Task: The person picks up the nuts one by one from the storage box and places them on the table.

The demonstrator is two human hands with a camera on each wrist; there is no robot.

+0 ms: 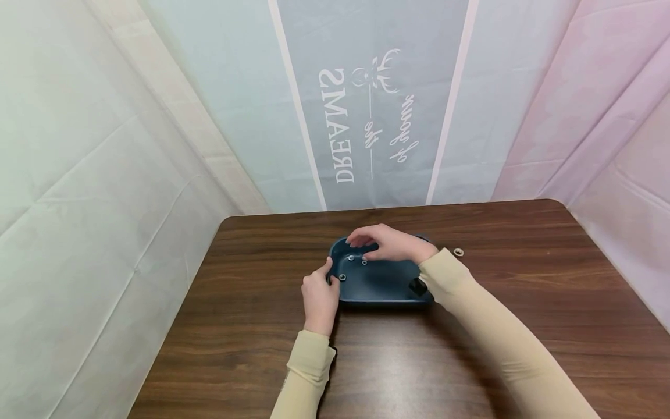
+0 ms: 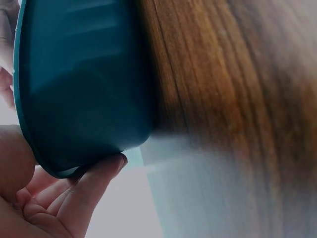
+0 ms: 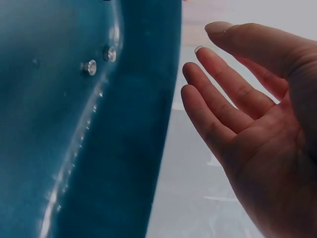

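A dark blue-green tray (image 1: pixel 382 288) sits on the wooden table. My left hand (image 1: pixel 320 297) grips its left rim, thumb on the inner side; in the left wrist view, fingers (image 2: pixel 94 191) curl under the tray's edge. Over the tray's far left part hovers my right hand (image 1: pixel 389 243), fingers loosely bent and apart, nothing between them in the right wrist view. Small metal nuts lie in the tray: one nut (image 1: pixel 342 277) near the left thumb, another (image 1: pixel 351 258) by the far wall, a third (image 1: pixel 364 262) under the right hand. The right forearm hides part of the tray.
A ring-shaped metal nut (image 1: pixel 458 252) lies on the table (image 1: pixel 251 291), right of the tray. Fabric curtains (image 1: pixel 293 145) with lettering stand behind the table's far edge, and pale sheets hang at both sides.
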